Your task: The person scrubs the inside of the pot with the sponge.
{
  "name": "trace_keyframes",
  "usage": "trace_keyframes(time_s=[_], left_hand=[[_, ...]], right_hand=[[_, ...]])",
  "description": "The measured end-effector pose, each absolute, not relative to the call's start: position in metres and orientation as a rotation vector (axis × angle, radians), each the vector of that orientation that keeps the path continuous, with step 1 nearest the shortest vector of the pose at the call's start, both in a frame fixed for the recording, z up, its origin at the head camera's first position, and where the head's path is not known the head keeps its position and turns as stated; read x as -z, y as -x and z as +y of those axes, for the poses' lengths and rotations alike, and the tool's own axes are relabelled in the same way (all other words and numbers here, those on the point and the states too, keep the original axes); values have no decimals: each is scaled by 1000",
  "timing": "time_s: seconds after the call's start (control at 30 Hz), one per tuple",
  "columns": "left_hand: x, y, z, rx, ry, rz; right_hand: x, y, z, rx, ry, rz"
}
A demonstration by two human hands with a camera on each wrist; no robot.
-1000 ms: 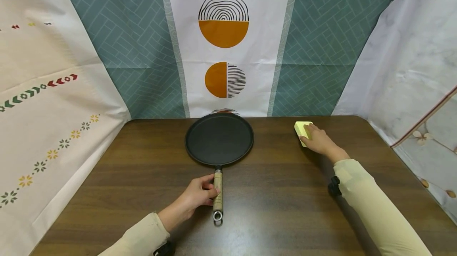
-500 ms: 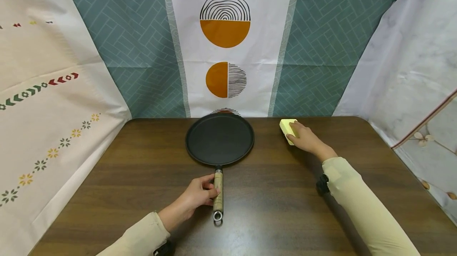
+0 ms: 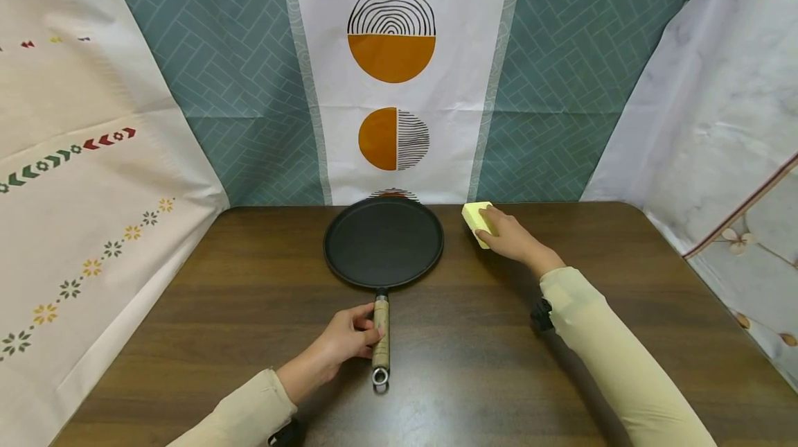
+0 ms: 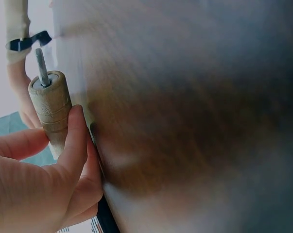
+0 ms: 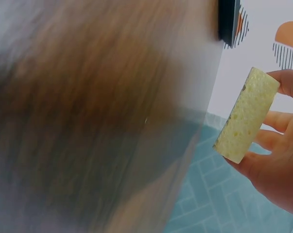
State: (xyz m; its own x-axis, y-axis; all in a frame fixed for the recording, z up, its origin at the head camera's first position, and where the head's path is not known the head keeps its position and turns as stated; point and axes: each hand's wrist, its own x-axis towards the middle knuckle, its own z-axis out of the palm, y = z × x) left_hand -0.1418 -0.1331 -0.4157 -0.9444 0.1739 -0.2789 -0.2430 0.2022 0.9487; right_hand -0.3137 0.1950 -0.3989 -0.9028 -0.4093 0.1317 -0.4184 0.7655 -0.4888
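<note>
A round black flat pan (image 3: 383, 242) lies on the wooden table, its wooden handle (image 3: 382, 336) pointing toward me. My left hand (image 3: 343, 339) pinches that handle from the left side, thumb and fingers on either side of it, as the left wrist view also shows at the handle's end (image 4: 51, 104). To the right of the pan my right hand (image 3: 511, 235) holds a pale yellow sponge (image 3: 477, 224) above the table. In the right wrist view the porous sponge (image 5: 248, 116) sits between thumb and fingers, with the pan's dark edge (image 5: 228, 22) nearby.
The dark brown table (image 3: 474, 371) ends just behind the pan at a hanging patterned cloth (image 3: 393, 86). Light printed cloths hang on the left (image 3: 93, 190) and right (image 3: 723, 121). A metal ring (image 3: 380, 378) hangs at the handle's end.
My right hand has moved left with the sponge, from the table's right part to close beside the pan. The left hand and the pan have stayed in place.
</note>
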Motion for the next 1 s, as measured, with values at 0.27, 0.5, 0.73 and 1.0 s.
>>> trace_keyframes(time_s=[0.27, 0.5, 0.73, 1.0], left_hand=[[418, 144, -133, -1791, 77, 2174], [417, 143, -132, -1794, 82, 2168], [416, 142, -132, -1799, 70, 2166], [415, 142, -133, -1797, 58, 2160]], right_hand=[[397, 316, 179, -840, -736, -2922], [395, 315, 164, -877, -787, -2916], [393, 319, 145, -867, -859, -2891], [390, 321, 119, -852, -917, -2873]])
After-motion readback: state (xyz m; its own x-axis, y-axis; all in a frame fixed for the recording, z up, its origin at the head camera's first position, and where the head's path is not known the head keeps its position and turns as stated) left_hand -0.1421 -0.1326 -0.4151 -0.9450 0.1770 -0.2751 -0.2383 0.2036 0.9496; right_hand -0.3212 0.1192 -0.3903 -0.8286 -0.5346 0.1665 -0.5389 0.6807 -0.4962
